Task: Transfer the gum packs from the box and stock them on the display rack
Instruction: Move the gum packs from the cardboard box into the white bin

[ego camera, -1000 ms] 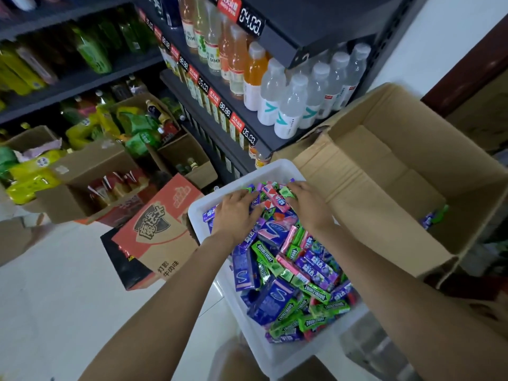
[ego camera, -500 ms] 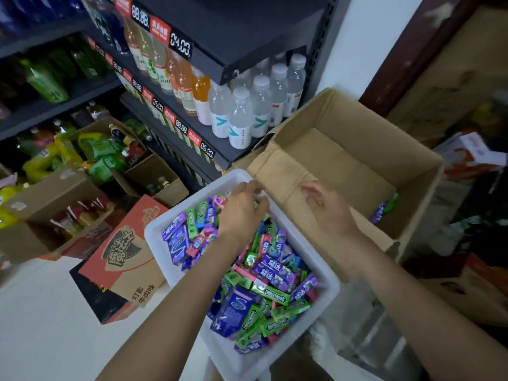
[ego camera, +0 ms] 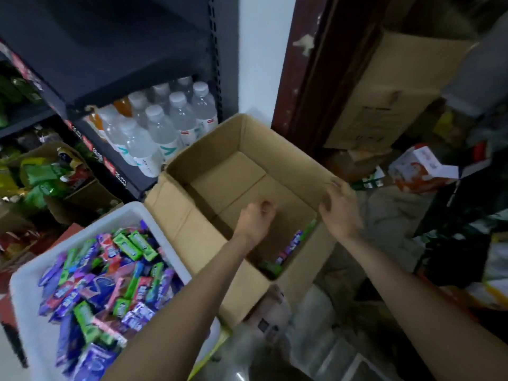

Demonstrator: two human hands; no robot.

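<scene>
Head view: open cardboard box (ego camera: 247,149) sits right beside a white plastic bin (ego camera: 27,298), their near sides touching or almost touching. The bin is heaped with gum packs (ego camera: 110,273) in purple, green and pink wrappers, piled loose up to the rim.

Left hand (ego camera: 255,220) is inside the box, over the bare cardboard floor near the middle. Fingers are curled in toward the palm; blur keeps me from telling whether anything is in them. Forearm crosses the box's near wall and the bin's right corner.

Right hand (ego camera: 339,209) is at the box's right wall, over the top edge near the right corner. Fingers loosely spread, slightly bent, nothing held. Can't tell whether it touches the cardboard.

Few leftover packs (ego camera: 292,244) remain in the box, lined up along the foot of the right wall toward the near corner: a purple one, some green ones. Both hands are clear of them. Rest of the box floor is bare.

Behind the box is a dark metal shelf unit (ego camera: 137,50) with clear water bottles (ego camera: 162,127) and a couple of orange drink bottles on one level, red price tags on the shelf edge. Left of the bin, open cartons (ego camera: 82,193) hold green and yellow snack bags. Right of the box: dark brown door frame (ego camera: 308,78), a tall brown carton (ego camera: 384,92), a white-and-orange box (ego camera: 420,166), mixed clutter on the floor.
</scene>
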